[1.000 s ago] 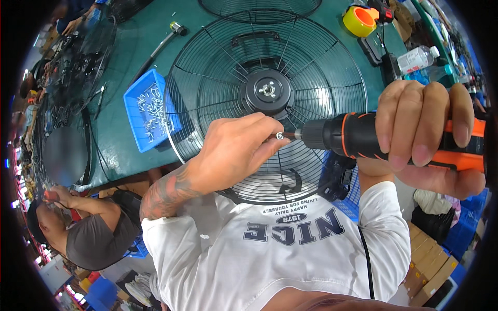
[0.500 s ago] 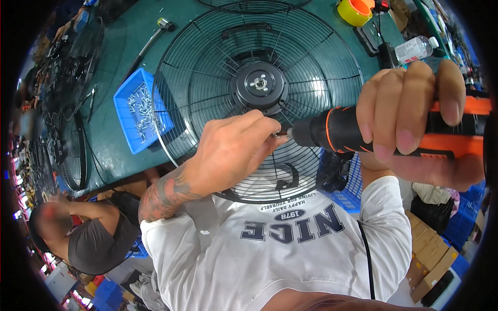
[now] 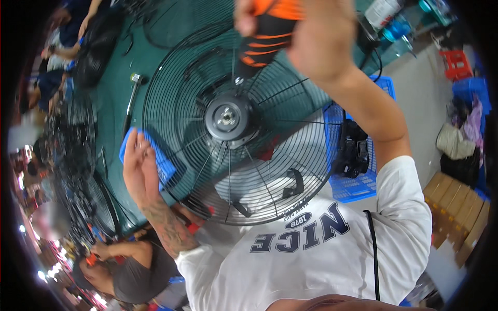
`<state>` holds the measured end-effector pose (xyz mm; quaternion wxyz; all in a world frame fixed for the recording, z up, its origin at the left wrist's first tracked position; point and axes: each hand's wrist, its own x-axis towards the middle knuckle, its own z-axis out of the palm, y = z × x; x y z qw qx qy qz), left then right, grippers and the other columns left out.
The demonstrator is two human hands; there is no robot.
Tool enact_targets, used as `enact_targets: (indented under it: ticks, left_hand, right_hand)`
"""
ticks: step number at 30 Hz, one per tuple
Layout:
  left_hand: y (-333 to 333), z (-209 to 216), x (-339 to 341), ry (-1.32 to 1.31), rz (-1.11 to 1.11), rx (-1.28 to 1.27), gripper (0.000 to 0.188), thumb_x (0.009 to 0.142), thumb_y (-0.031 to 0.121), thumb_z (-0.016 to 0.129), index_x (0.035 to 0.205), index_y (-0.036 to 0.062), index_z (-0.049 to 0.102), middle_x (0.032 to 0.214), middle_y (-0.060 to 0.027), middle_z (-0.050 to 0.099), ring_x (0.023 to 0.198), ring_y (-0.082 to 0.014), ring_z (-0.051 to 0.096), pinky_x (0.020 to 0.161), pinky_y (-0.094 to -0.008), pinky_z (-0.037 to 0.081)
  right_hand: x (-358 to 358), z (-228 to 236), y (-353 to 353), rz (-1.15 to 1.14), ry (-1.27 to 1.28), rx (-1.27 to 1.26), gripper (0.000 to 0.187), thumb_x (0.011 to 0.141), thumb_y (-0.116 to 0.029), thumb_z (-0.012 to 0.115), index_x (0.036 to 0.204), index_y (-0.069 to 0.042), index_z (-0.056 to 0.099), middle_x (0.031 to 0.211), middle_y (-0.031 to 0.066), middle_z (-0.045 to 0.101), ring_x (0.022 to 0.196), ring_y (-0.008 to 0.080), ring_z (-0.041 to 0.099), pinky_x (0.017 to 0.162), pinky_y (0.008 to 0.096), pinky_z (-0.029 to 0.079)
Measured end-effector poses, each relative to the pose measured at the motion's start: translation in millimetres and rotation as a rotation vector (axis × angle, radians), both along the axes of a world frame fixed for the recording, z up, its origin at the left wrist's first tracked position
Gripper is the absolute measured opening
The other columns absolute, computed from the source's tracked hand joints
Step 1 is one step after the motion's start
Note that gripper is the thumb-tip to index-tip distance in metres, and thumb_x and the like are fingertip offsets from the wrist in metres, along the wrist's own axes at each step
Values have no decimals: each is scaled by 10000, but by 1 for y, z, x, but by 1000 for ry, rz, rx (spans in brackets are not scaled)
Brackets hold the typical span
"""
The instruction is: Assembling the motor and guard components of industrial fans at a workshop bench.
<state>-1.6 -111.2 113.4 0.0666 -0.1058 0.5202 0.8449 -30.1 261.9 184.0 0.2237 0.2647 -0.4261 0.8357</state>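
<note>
A round black wire fan guard (image 3: 290,199) with a dark motor (image 3: 226,118) at its middle lies in front of me, overhanging the table edge. My right hand (image 3: 322,44), smeared by motion, grips an orange and black cordless drill (image 3: 267,44). Its nose points down at the guard just beyond the motor, where a small shiny spot shows at the tip. My left hand (image 3: 141,171) is over the blue bin (image 3: 165,165) left of the guard, fingers stretched out and partly bent. The hand hides much of the bin, and the screws in it cannot be made out.
Left of the guard, a ratchet-like tool (image 3: 132,101) lies on the green table (image 3: 116,111). More black fan guards (image 3: 78,140) stand farther left, with co-workers beyond. A blue crate (image 3: 358,194) holding black parts is at the right, below a bottle (image 3: 381,13). Cardboard boxes (image 3: 456,207) stack at lower right.
My left hand has left the drill tip and moved left to the blue bin. The drill, still in my right hand, has swung from the near side of the motor to its far side.
</note>
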Motion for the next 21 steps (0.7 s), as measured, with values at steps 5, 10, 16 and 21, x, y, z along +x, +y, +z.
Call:
enact_targets:
  ticks: [5,10,16,21]
  left_hand:
    - [13,13,18,-60,204,-156,506,960,-21,554,1438,-109,415,1278,-185,585,987,-174,617,769,-201,519]
    - [-18,4,21,-36,237,-161,344,1061,184,529,1307,-57,531,986,-72,641,617,-38,458,492,-178,387]
    - [-30,-3,21,139,315,-542,240,1065,223,540,1098,1,625,619,38,460,468,-22,322,403,-200,237]
    - [-42,-23,14,130,220,-1020,260,1050,233,574,952,17,682,629,75,424,521,4,320,464,-185,207]
  right_hand:
    - [-6,0,-12,-146,-187,223,268,881,-318,754,890,-73,645,660,35,611,530,123,584,527,287,486]
    - [-8,-1,-15,-126,-238,186,307,826,-311,823,832,-60,645,616,-22,593,502,65,567,466,242,441]
    - [-8,-3,-17,-121,-299,254,313,822,-317,827,870,-59,656,636,-25,596,519,57,560,477,235,439]
    - [-8,-5,-23,-117,-340,328,323,819,-323,831,901,-59,664,653,-28,598,532,50,554,486,229,438]
